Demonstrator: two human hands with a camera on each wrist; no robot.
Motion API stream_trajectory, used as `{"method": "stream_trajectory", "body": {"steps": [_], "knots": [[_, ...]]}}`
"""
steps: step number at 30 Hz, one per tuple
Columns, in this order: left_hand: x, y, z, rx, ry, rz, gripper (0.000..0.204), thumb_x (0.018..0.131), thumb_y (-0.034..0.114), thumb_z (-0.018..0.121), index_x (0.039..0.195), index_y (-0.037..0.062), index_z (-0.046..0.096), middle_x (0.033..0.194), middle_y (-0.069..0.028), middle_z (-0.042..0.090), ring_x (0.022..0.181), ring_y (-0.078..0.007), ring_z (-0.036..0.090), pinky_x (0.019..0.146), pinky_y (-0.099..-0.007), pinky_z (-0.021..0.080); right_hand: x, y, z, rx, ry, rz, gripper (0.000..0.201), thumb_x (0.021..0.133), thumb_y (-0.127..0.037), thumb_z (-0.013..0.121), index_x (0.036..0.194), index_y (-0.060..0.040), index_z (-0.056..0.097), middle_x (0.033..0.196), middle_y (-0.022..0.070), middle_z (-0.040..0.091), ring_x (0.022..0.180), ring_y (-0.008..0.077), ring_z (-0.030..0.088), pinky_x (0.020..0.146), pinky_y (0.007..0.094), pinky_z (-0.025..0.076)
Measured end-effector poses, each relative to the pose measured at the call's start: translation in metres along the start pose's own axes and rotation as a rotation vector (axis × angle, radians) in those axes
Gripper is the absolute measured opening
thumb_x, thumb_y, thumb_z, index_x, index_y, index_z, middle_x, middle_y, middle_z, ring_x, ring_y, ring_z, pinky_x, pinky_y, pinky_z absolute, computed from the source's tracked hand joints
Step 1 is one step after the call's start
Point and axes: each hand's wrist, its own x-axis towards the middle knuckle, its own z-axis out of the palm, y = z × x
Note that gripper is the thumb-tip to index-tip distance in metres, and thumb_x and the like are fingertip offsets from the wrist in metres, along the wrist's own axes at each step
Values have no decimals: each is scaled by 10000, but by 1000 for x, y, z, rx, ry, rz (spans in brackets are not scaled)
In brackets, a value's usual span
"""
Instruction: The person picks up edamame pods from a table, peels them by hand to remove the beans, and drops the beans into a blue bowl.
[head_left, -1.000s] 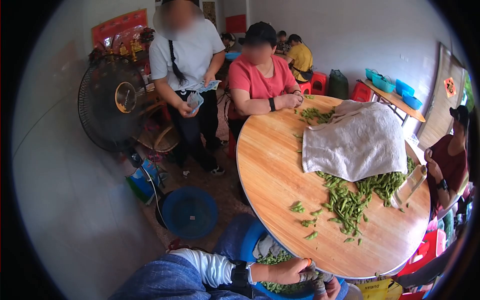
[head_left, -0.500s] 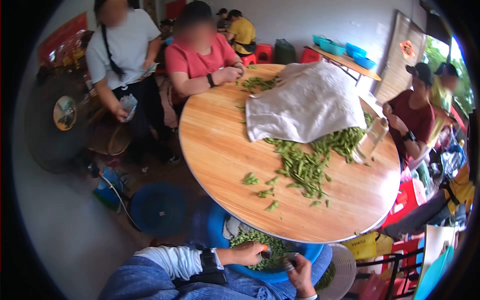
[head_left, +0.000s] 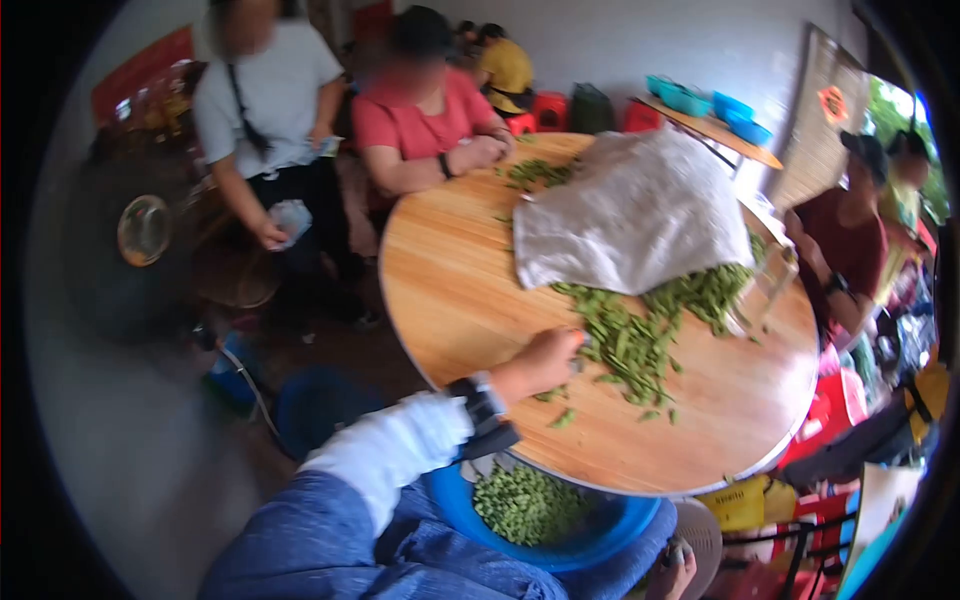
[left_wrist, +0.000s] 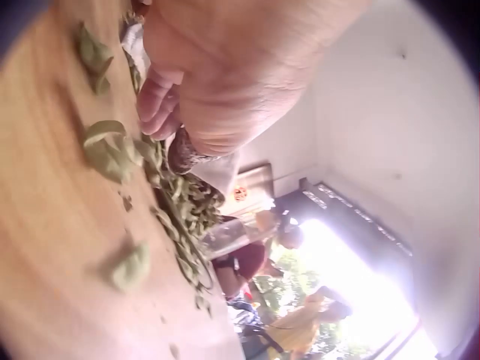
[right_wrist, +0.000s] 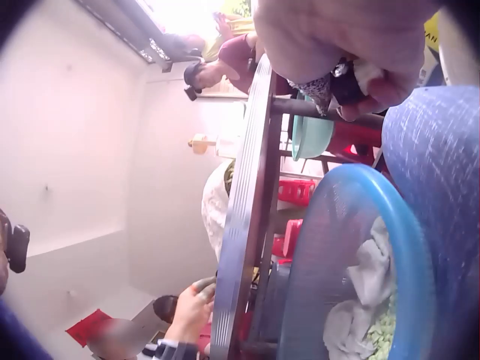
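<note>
My left hand (head_left: pixel 545 362) reaches over the round wooden table (head_left: pixel 450 320), its fingers curled at the near edge of a pile of green bean pods (head_left: pixel 625 350). In the left wrist view a dark cover (left_wrist: pixel 180 152) sits on its thumb, and a few loose pods (left_wrist: pixel 112 150) lie beside it. My right hand (head_left: pixel 676 575) is low at the right, next to a pale basket (head_left: pixel 703 535), fingers bent and wearing dark and silvery covers (right_wrist: pixel 346 84). I cannot tell whether either hand pinches a pod. A blue basin (head_left: pixel 610 528) at my lap holds shelled green beans (head_left: pixel 525 505).
A white towel (head_left: pixel 640 215) covers much of the pod pile, with a clear plastic container (head_left: pixel 768 290) beside it. People sit or stand round the table; one in white (head_left: pixel 275 105) holds banknotes. A standing fan (head_left: pixel 145 230) is at the left, with a blue tub (head_left: pixel 320 405) below.
My left hand has moved from above the basin up to the pods on the table. My right hand has moved away from it, down and right to the basket. The head view has swung right.
</note>
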Motion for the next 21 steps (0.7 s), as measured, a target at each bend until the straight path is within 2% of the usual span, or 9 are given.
{"method": "stream_trajectory", "body": {"steps": [6,9,12,13,14,15,16,17,21], "knots": [[25,-22,11,228,-67,5,137,630,35,531,761,10,567,739,-215,556,711,-383,534,648,-420,430,-13,-14,27,-149,-130,-80,274,791,-227,571,947,-3,576,788,24,564,670,88,485,591,195,363],[18,-10,-5,246,-18,-48,98,694,50,547,778,0,552,684,-163,572,643,-295,570,582,-359,455,-7,-15,37,-245,-202,-166,266,801,-180,570,971,24,571,831,57,584,694,94,499,612,197,379],[-2,23,-20,-711,-78,-401,54,753,16,515,799,1,539,640,-81,564,575,-159,553,474,-282,433,-14,-35,66,-219,-375,-265,212,803,-87,562,983,23,573,861,56,595,742,93,512,664,200,397],[-13,37,-23,-846,-130,-501,67,801,62,525,843,11,531,642,-13,527,564,-62,494,443,-194,396,-18,-44,81,-168,-444,-256,198,802,-79,561,973,20,575,860,46,594,753,94,514,674,201,398],[-26,46,-26,-958,-175,-497,76,803,71,532,859,21,525,657,-19,530,569,-71,495,462,-195,397,-20,-48,89,-121,-497,-245,184,801,-70,559,963,16,577,859,36,593,764,94,515,685,202,400],[-41,56,-24,-1082,-240,-498,87,805,80,539,875,32,520,672,-24,533,574,-79,497,481,-196,399,-6,-28,100,-133,-471,-246,146,732,-140,593,803,-14,568,685,-5,528,610,65,470,529,192,377],[-56,68,-22,-1158,-236,-533,88,814,76,527,890,32,519,694,-28,528,582,-84,491,502,-195,397,-10,-41,113,-126,-597,-285,152,737,-145,591,786,-3,568,693,-7,529,624,68,459,550,199,359],[-70,76,-18,-1189,-231,-550,96,814,69,525,902,31,522,698,-30,528,587,-87,485,516,-199,397,-1,-34,112,-137,-681,-241,126,776,-85,559,851,16,566,834,20,568,777,100,509,711,227,397],[-107,93,-9,-1300,-308,-621,134,782,67,577,901,28,529,716,-41,565,599,-87,524,507,-189,405,-5,-39,136,76,-874,-95,178,811,-102,537,946,13,543,901,18,569,843,102,507,762,237,396]]}}
